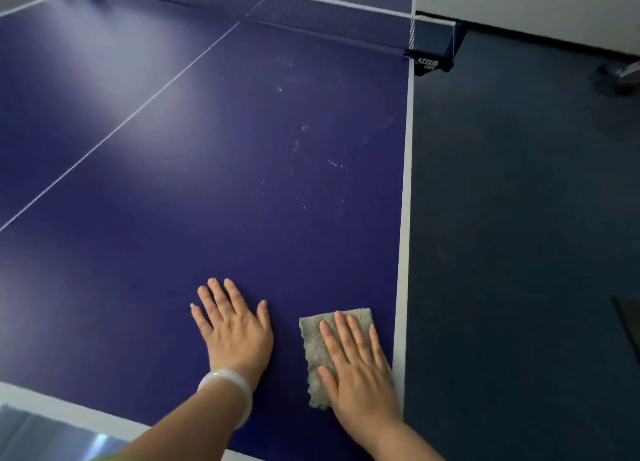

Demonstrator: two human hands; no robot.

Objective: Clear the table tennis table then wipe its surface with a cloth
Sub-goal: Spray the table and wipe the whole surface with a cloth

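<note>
The right hand point(356, 367) lies flat, palm down, on a grey cloth point(320, 349), fingers straight and close together, pointing toward 11 o'clock; the thumb presses the cloth's near part. The left hand point(235, 329) rests flat on the bare tabletop point(207, 183) just beside the cloth at its 9 o'clock, fingers spread and straight, holding nothing. A pale bangle point(230, 389) sits on the left wrist. Both forearms come in from 6 o'clock.

The cloth lies at the near right corner of the tabletop, its right edge just beside the white side line point(403, 218); the right hand's little finger side reaches that line. The white end line point(52, 403) runs across at 7 o'clock. From the hands, the blue surface stretches open toward 12 o'clock as far as the net point(277, 7), and toward 10 o'clock past the thin centre line point(114, 131). Dark floor point(519, 218) lies beyond the edge at 3 o'clock.

The cloth is a fuzzy, folded rectangle, long side running toward the net. Pale smudges point(301, 142) mark the surface at 12 o'clock; they may be dust or scuffs.
</note>
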